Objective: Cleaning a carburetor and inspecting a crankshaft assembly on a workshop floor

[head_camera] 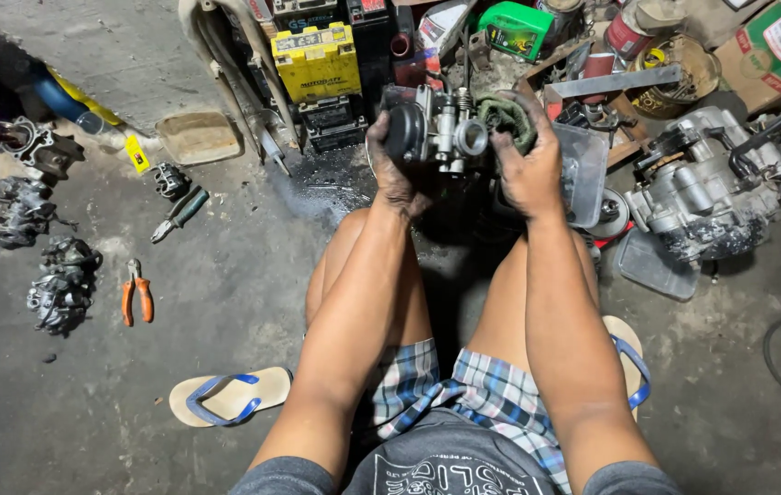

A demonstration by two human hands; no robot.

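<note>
I sit on a concrete floor with both arms stretched out over my knees. My left hand [392,163] grips the dark left side of a metal carburetor [442,130], held up in front of me. My right hand [528,163], smeared with grease, holds a dark green rag [506,116] against the carburetor's right side. The carburetor's round silver opening faces me. A clear plastic tub [585,170] stands just right of my right hand.
A grey engine case [706,188] lies at right. Yellow and black batteries [317,60] stand behind the carburetor. Orange pliers [136,293], another pair of pliers [180,213] and several greasy engine parts [60,284] lie at left. A sandal [228,396] rests near my left leg.
</note>
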